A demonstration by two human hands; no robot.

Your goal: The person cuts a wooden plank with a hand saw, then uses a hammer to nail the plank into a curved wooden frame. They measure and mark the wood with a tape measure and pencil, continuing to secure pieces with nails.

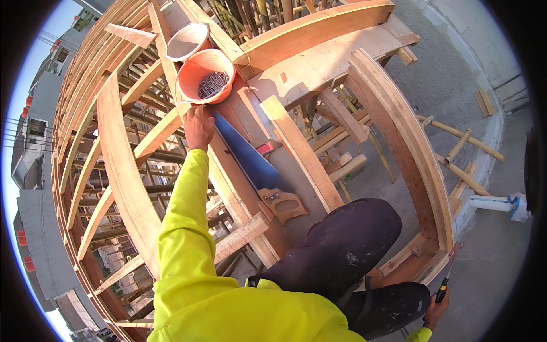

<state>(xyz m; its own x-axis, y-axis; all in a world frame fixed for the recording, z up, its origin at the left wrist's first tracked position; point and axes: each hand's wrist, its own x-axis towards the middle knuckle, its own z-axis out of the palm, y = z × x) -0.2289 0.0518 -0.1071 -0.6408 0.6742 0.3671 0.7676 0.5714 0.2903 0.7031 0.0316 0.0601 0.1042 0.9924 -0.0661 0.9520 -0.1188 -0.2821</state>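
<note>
My left hand (199,126) reaches forward along a long wooden beam, its fingers stretched out at the near side of an orange plastic bucket (187,80). Loose nails (213,84) fill the bottom of that bucket. Just right of my left hand lies a handsaw with a blue blade (242,149) and a wooden handle (283,205). Down at the lower right, my right hand (436,312) grips a black and yellow handle. A thin metal shaft runs up from it to a small reddish head, so it looks like a hammer (448,277).
A second, pale bucket (187,41) stands behind the orange one. Curved timber ribs (122,171) rise on the left, with open gaps between them. A thick curved frame (399,131) arches at the right. Bamboo poles (461,154) and a white pipe (490,203) lie beyond it.
</note>
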